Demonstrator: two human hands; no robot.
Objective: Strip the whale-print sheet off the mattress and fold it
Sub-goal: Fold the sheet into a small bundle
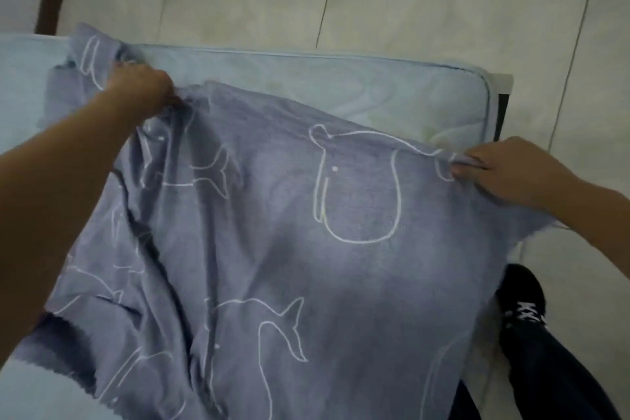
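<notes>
Head view, looking down over the bed. The whale-print sheet [272, 232] lies loose and rumpled across the near part of the mattress [341, 85], whose far strip and right corner are already bare; one bunch of cloth sits at the far left, just beyond my left hand [143, 85]. That hand is curled round the sheet's upper edge, its fingers [163, 97] closed on a gathered tuck of cloth. My right hand [511, 174] pinches the same edge near the mattress's right corner, thumb and fingertips closed on the hem. The edge between the two grips runs fairly taut, while deep creases run down the left side. As I judge it, stripping is nearly done and the first fold is being set up. To do this well, I should free the bunched part at the far left, draw both hands apart until the held edge is straight, then carry that edge evenly toward me so corner meets corner. The cloth is soft and limp, so uneven tension would skew the fold. My shoe [521, 297] stands on the tiled floor [409, 3] beside the bed.
</notes>
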